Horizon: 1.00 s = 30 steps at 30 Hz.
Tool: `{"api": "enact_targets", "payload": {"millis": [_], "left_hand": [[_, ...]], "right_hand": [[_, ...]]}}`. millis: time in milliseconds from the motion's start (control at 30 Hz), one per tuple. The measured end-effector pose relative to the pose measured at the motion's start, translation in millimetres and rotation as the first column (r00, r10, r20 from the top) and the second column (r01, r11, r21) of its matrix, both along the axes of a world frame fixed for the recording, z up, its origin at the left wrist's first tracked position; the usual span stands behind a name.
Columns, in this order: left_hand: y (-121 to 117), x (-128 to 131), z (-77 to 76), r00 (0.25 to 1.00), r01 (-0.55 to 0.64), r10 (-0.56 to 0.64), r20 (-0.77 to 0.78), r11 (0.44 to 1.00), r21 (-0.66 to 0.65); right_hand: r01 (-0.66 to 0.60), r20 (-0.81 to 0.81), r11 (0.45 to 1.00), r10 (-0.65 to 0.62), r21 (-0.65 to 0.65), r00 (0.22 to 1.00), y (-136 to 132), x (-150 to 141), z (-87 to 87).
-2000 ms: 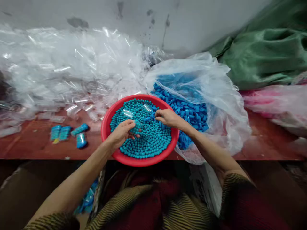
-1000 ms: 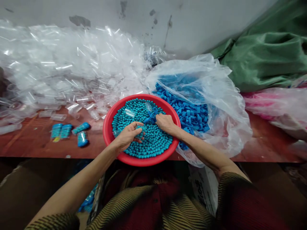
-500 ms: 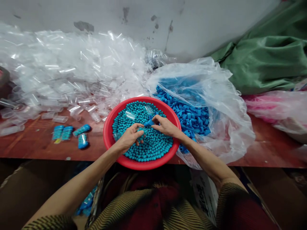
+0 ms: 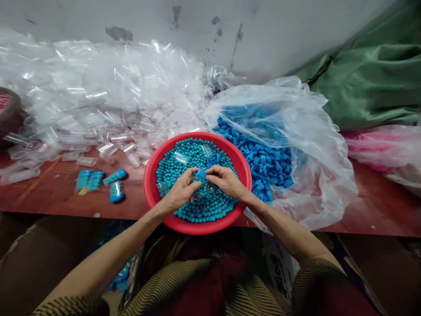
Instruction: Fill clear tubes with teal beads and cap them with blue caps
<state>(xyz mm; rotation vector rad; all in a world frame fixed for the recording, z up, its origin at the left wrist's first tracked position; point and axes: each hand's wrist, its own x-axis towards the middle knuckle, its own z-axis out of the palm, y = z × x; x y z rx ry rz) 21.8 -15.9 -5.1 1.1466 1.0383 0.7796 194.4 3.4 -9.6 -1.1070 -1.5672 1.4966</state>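
Observation:
A red basin (image 4: 152, 199) full of small turquoise balls (image 4: 210, 210) stands at the table's front edge. Above the balls, my left hand (image 4: 183, 189) is closed around a clear plastic tube with turquoise balls in it, mostly hidden by my fingers. My right hand (image 4: 226, 181) pinches a blue plastic cap (image 4: 201, 174) against the tube's upper end; whether it is seated I cannot tell. More blue caps (image 4: 217, 159) lie on the balls behind my right hand. Empty clear tubes (image 4: 180, 158) also rest on the balls.
A large heap of clear tubes (image 4: 98, 87) covers the table (image 4: 62, 193) at the back left. Several filled, capped tubes (image 4: 116, 192) lie left of the basin. At right, a clear bag (image 4: 322, 175) holds many blue caps (image 4: 266, 162). Green cloth (image 4: 371, 87) is behind it.
My right hand took a blue cap from those lying on the balls and brought it left to the tube in my left hand. The two hands now meet over the basin.

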Motion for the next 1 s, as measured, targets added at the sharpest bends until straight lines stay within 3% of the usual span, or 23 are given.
{"api": "enact_targets", "payload": {"millis": [133,300,500,667,867,1000], "left_hand": [[-4,2,4.8,0.998,-0.061,0.06,0.028,0.998,0.011],[-10,4,11.0,0.996,-0.089,0.089,0.024,0.996,0.021],[-14,6,3.9,0.989,-0.137,0.13,0.074,0.986,0.096],[-13,4,6.7,0.993,-0.11,0.113,-0.021,0.989,0.1],[-17,2,10.5,0.989,-0.106,0.12,-0.085,0.983,0.152],[-17,0,13.6,0.991,-0.107,0.114,-0.07,0.99,0.093]], "right_hand": [[0.087,0.133,0.971,-0.119,0.222,0.984,-8,-1,1.7],[0.121,0.142,0.975,-0.149,0.187,0.978,-14,-5,5.6],[0.035,0.202,0.871,-0.152,0.49,0.967,-19,-7,10.9],[0.045,0.255,0.935,-0.141,0.351,0.957,-17,-6,12.4],[0.088,0.182,0.912,-0.173,0.401,0.968,-21,-5,10.0],[0.129,0.115,0.966,-0.157,0.225,0.981,-21,-6,6.2]]}}
